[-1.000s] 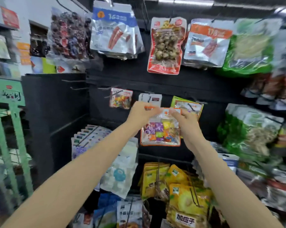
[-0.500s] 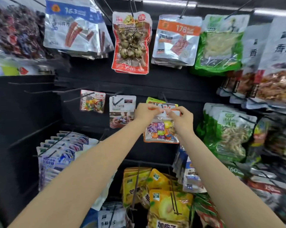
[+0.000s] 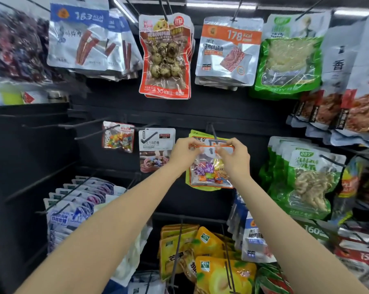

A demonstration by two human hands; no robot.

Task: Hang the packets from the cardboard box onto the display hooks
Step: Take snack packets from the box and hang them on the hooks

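A clear candy packet (image 3: 210, 172) with an orange border and bright wrapped sweets is held up against the black display wall. My left hand (image 3: 184, 152) pinches its top left corner and my right hand (image 3: 235, 157) pinches its top right. The packet's top edge sits at the tip of a black display hook (image 3: 213, 132), in front of a green packet (image 3: 197, 134) hanging there. Whether the hook has passed through the packet's hole cannot be seen. The cardboard box is out of view.
Bare hooks (image 3: 88, 124) jut out at the left. A similar candy packet (image 3: 118, 136) and a white packet (image 3: 156, 148) hang to the left of my hands. Green bags (image 3: 306, 181) crowd the right, yellow bags (image 3: 202, 251) hang below, and large snack bags (image 3: 166, 56) hang above.
My view has swung right and closer to the wall. Both hands have carried the candy packet up and forward to the hook in front of the green packet.
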